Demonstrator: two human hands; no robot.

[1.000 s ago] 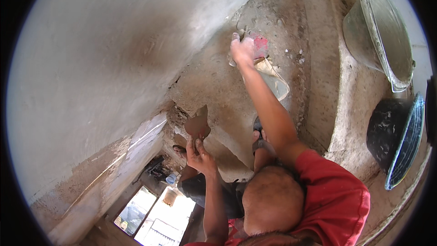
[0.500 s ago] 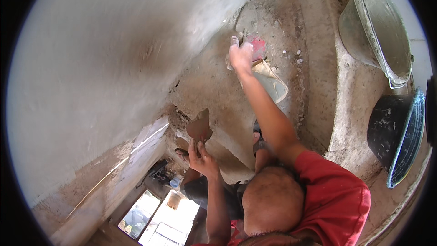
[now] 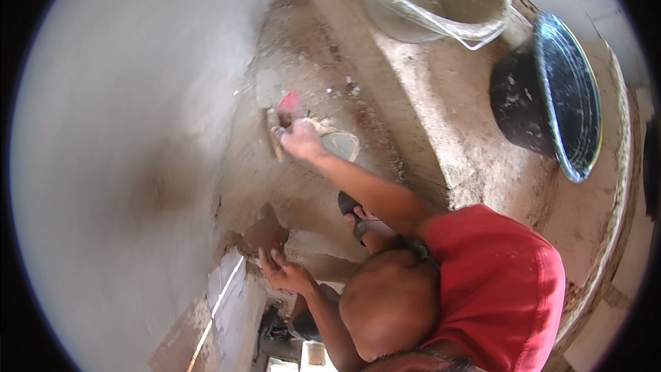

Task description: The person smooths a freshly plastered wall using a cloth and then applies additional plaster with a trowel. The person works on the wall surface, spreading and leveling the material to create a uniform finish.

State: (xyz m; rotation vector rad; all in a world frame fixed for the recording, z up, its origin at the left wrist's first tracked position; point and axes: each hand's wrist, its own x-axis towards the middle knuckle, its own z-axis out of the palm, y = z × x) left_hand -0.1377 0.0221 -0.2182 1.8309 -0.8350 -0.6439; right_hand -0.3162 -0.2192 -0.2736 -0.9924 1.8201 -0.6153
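Note:
My right hand [image 3: 300, 138] grips a pale narrow piece [image 3: 270, 122] beside a red patch [image 3: 290, 100] and a crumpled pale bag or sheet [image 3: 341, 143] on the rough cement surface. My left hand [image 3: 282, 273] is lower, near the wall, with fingers pinched at the lower edge of a brown flat piece [image 3: 265, 230], slightly blurred. My bare knee [image 3: 389, 303] and sandalled foot [image 3: 358, 217] are between my arms.
A smooth plastered wall [image 3: 110, 138] fills the left side. A cement-coated pale bucket [image 3: 385, 10] stands at the upper right, with a black basin [image 3: 516, 100] below it on the ledge. Pale tiles [image 3: 585, 0] lie beyond them. A window's edge shows at the bottom.
My view has turned, shifting bucket, basin and red patch leftward. Both hands appear further left in the picture, still on their pieces. The window has mostly left view.

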